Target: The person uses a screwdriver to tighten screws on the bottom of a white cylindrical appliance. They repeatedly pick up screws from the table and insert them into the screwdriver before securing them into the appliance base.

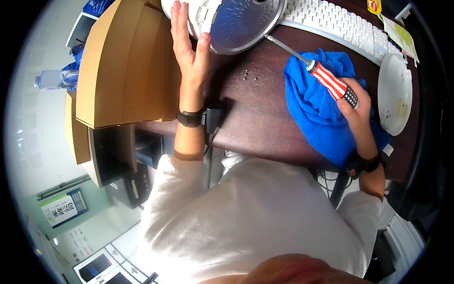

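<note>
Brown desk (257, 111), screwdriver (322, 76) above cloth (307, 111)

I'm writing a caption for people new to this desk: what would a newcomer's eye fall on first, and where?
Probably the screwdriver with a red-and-white striped handle, held in the right hand over a crumpled bright blue cloth at right of centre. Next, likely the shiny silver-grey round dish at the top centre, beside the open left hand, and the large tan cardboard box to that hand's left.

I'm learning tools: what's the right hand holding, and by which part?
The right hand holds a screwdriver by the dark, white-dotted back end of its handle.
</note>
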A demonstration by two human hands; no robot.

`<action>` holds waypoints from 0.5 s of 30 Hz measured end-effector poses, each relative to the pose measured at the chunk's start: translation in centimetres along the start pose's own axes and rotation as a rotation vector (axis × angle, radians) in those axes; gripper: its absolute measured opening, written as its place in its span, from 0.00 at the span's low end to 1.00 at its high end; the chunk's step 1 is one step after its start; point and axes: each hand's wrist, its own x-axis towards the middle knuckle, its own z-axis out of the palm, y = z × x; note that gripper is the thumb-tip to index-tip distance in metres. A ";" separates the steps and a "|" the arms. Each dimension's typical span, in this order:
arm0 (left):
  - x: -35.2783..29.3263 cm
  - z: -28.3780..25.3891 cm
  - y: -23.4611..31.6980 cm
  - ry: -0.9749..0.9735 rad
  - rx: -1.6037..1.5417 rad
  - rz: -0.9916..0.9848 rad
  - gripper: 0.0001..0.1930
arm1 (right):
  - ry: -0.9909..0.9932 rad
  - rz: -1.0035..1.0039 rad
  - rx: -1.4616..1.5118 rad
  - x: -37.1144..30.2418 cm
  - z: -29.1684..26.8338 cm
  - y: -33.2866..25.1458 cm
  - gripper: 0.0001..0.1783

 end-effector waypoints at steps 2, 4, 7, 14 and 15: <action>0.0 0.1 0.2 0.006 -0.013 -0.018 0.33 | 0.002 -0.001 0.001 0.0 0.0 -0.1 0.20; 0.0 0.3 0.1 0.011 -0.030 -0.019 0.34 | 0.005 0.011 0.005 0.0 0.0 -0.3 0.20; -0.2 0.3 0.3 0.002 0.010 0.011 0.38 | 0.005 0.011 -0.001 0.0 0.0 -0.2 0.20; 0.2 -0.1 0.4 0.001 0.007 -0.024 0.40 | -0.023 0.006 -0.013 0.3 0.2 -0.6 0.20; 0.2 -0.1 0.3 0.006 0.042 -0.006 0.39 | -0.018 -0.006 -0.019 0.3 0.2 -0.5 0.19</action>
